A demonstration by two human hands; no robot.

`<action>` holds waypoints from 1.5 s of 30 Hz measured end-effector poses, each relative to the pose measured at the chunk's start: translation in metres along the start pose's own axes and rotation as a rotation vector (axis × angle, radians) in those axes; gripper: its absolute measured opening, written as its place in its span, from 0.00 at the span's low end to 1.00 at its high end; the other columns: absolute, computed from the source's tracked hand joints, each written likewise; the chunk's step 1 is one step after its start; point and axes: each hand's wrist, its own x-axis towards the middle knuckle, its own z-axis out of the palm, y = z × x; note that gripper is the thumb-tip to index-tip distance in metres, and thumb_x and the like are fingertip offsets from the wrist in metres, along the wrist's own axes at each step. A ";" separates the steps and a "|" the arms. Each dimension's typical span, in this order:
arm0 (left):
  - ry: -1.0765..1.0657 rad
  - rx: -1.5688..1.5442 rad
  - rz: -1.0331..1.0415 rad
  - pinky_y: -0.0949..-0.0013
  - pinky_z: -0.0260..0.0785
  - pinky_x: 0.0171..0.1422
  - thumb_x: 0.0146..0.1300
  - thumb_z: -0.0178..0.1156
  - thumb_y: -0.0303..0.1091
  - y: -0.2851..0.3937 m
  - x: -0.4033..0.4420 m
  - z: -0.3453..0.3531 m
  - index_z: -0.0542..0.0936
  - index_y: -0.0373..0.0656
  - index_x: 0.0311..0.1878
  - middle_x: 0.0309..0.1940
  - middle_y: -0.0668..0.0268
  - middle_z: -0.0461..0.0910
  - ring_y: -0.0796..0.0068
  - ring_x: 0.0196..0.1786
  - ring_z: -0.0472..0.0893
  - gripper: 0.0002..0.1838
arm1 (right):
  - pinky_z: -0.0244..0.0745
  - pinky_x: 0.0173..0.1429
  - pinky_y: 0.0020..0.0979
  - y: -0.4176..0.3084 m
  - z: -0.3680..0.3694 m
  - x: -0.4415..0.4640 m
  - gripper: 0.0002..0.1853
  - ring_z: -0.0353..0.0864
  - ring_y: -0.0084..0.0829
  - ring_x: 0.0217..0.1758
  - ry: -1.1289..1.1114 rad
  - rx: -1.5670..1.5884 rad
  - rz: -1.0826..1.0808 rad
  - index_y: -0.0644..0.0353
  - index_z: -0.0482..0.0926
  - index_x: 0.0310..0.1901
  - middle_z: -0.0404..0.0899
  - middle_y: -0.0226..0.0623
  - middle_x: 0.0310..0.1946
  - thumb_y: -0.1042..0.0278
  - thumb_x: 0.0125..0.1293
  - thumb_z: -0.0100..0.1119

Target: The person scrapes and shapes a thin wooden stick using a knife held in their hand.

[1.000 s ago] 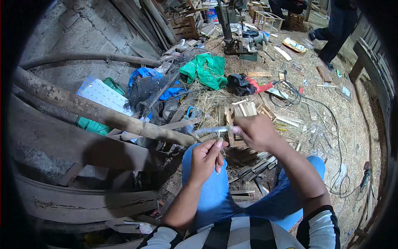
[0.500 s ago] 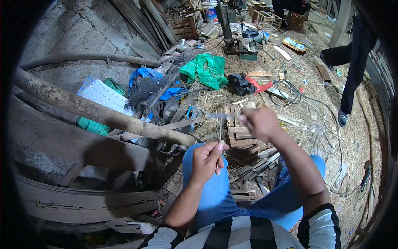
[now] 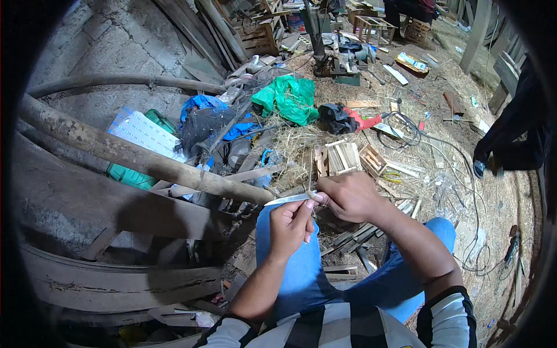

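My left hand [image 3: 290, 229] is above my left knee, thumb and fingers pinched on a thin wooden stick [image 3: 310, 184] that points up and away from me. My right hand [image 3: 357, 198] is closed around a knife, its handle hidden in the fist. The knife's pale blade [image 3: 286, 200] points left and lies across the stick, just above my left fingertips. Whether the edge bites into the wood cannot be made out.
Beyond my hands stand a small slatted wooden crate [image 3: 343, 158] and another small crate [image 3: 372, 161]. Wood strips [image 3: 362, 236] lie between my legs. A thick pole [image 3: 145, 162] slants along the left. Farther off are a green bag [image 3: 287, 98], a cable [image 3: 473, 203] and a person's dark-trousered leg [image 3: 510, 142].
My right hand has come down and toward me, bringing the knife blade onto the stick. The left hand stays nearly still. At right, the other person's leg has shifted rightward.
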 end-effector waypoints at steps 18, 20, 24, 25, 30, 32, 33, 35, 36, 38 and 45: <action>-0.069 -0.103 -0.105 0.77 0.58 0.15 0.80 0.58 0.38 -0.003 0.005 -0.011 0.86 0.31 0.47 0.14 0.69 0.74 0.85 0.11 0.66 0.17 | 0.72 0.31 0.54 0.025 0.005 0.001 0.17 0.83 0.53 0.30 0.096 -0.055 0.107 0.52 0.75 0.39 0.81 0.42 0.26 0.46 0.77 0.50; -0.081 -0.080 -0.096 0.77 0.58 0.15 0.80 0.58 0.38 -0.004 0.003 -0.010 0.85 0.31 0.47 0.15 0.69 0.74 0.85 0.11 0.67 0.17 | 0.72 0.31 0.54 0.025 0.003 0.002 0.17 0.83 0.53 0.31 0.078 -0.065 0.109 0.52 0.75 0.40 0.81 0.43 0.26 0.47 0.77 0.51; -0.097 -0.047 -0.110 0.77 0.58 0.15 0.79 0.58 0.39 -0.002 0.007 -0.011 0.85 0.32 0.48 0.15 0.69 0.74 0.85 0.11 0.67 0.17 | 0.75 0.34 0.56 0.052 0.003 0.000 0.17 0.85 0.54 0.31 0.077 -0.095 0.139 0.52 0.77 0.41 0.84 0.45 0.28 0.46 0.76 0.51; -0.097 -0.045 -0.108 0.77 0.58 0.15 0.79 0.58 0.39 -0.001 0.005 -0.012 0.85 0.32 0.48 0.15 0.69 0.74 0.85 0.11 0.67 0.17 | 0.76 0.34 0.55 0.064 0.004 0.000 0.18 0.85 0.54 0.31 0.151 -0.099 0.219 0.52 0.77 0.41 0.84 0.45 0.28 0.46 0.77 0.50; -0.034 -0.019 -0.145 0.77 0.57 0.14 0.78 0.60 0.39 0.007 0.002 -0.008 0.86 0.33 0.44 0.14 0.70 0.73 0.83 0.10 0.68 0.16 | 0.75 0.34 0.53 0.090 -0.019 -0.001 0.21 0.85 0.54 0.33 0.260 -0.111 0.443 0.51 0.78 0.39 0.83 0.45 0.27 0.43 0.79 0.48; -0.024 -0.002 -0.156 0.77 0.59 0.16 0.78 0.61 0.41 0.005 0.005 -0.009 0.86 0.32 0.47 0.15 0.70 0.75 0.84 0.11 0.69 0.17 | 0.74 0.35 0.53 0.075 -0.007 -0.002 0.20 0.85 0.54 0.33 0.399 0.003 0.301 0.52 0.78 0.39 0.82 0.44 0.27 0.43 0.78 0.50; -0.022 -0.022 -0.141 0.77 0.59 0.16 0.78 0.61 0.40 0.003 0.006 -0.009 0.87 0.32 0.47 0.16 0.69 0.76 0.84 0.11 0.69 0.17 | 0.74 0.36 0.53 0.057 -0.009 -0.002 0.19 0.84 0.53 0.34 0.294 0.006 0.262 0.52 0.77 0.40 0.82 0.45 0.28 0.45 0.78 0.52; -0.022 -0.041 -0.128 0.77 0.59 0.16 0.78 0.61 0.39 0.000 0.007 -0.007 0.87 0.32 0.47 0.16 0.68 0.77 0.84 0.12 0.69 0.16 | 0.74 0.35 0.52 0.025 -0.004 -0.004 0.18 0.84 0.54 0.33 0.218 0.051 0.153 0.54 0.75 0.40 0.82 0.45 0.28 0.47 0.77 0.52; -0.022 -0.070 -0.112 0.78 0.59 0.16 0.77 0.62 0.38 -0.001 0.007 -0.005 0.87 0.32 0.47 0.17 0.68 0.77 0.84 0.12 0.70 0.15 | 0.74 0.34 0.51 0.016 0.000 -0.003 0.18 0.83 0.54 0.31 0.202 0.022 0.090 0.55 0.75 0.38 0.81 0.45 0.26 0.48 0.77 0.52; -0.033 -0.078 -0.082 0.77 0.62 0.16 0.77 0.62 0.34 -0.001 0.006 -0.006 0.87 0.32 0.49 0.21 0.65 0.81 0.84 0.14 0.72 0.13 | 0.74 0.34 0.51 0.002 -0.003 -0.004 0.17 0.84 0.52 0.31 0.108 0.028 0.052 0.55 0.75 0.38 0.81 0.44 0.26 0.49 0.77 0.53; -0.045 -0.138 0.030 0.76 0.66 0.17 0.77 0.60 0.33 -0.004 0.005 -0.002 0.86 0.31 0.51 0.29 0.63 0.84 0.83 0.16 0.73 0.13 | 0.76 0.33 0.52 0.001 0.002 -0.003 0.18 0.85 0.52 0.32 0.045 -0.013 -0.001 0.57 0.72 0.40 0.82 0.43 0.28 0.49 0.77 0.51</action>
